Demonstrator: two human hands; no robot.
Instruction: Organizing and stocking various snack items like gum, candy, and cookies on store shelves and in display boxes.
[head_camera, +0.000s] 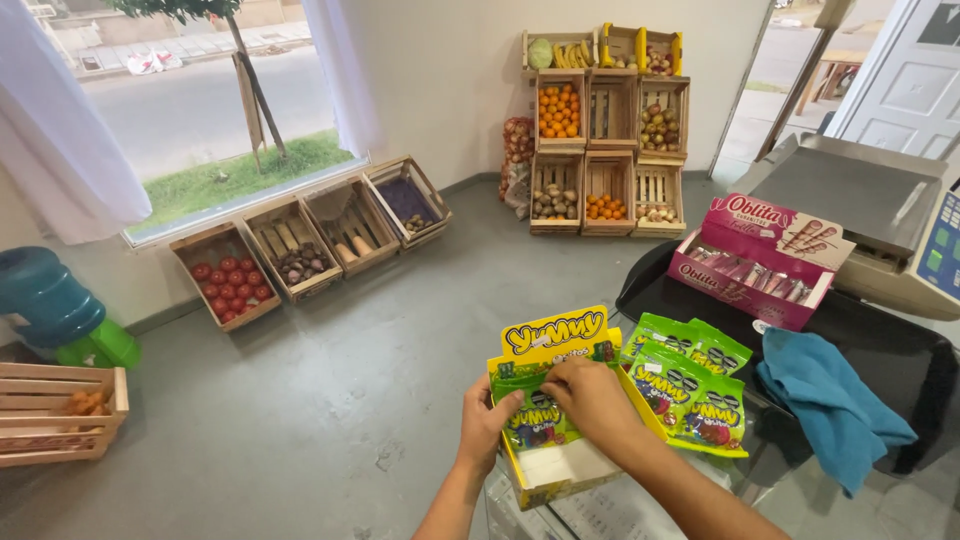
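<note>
Head view, looking down past both forearms. Right hand (592, 397) lies palm-down over the green candy packets (535, 420) in the yellow display box (545, 345), fingers curled onto the top edge of the front packet, thumb side hidden; it appears to pinch that packet. Left hand (487, 420) grips the same packet at its left edge, fingers wrapped round the front, thumb behind. Box sits at the near edge of the counter, its printed yellow flap upright at the back, a white inner floor showing at the near end. Just right of the box, a loose overlapping pile of matching green packets (690, 385) on the counter. Beside those, a crumpled blue cloth (830, 400) lying on a black mat (900, 340). Farther back on the mat, an open pink carton of wrapped wafer sticks (755, 265), lid tipped back. Behind it a metal weighing scale (850, 190). Across the grey floor: wooden crates of tomatoes (232, 278) and other produce under the window, stacked crates with oranges (559, 110) against the far wall, a blue water jug (45, 295) at left.
</note>
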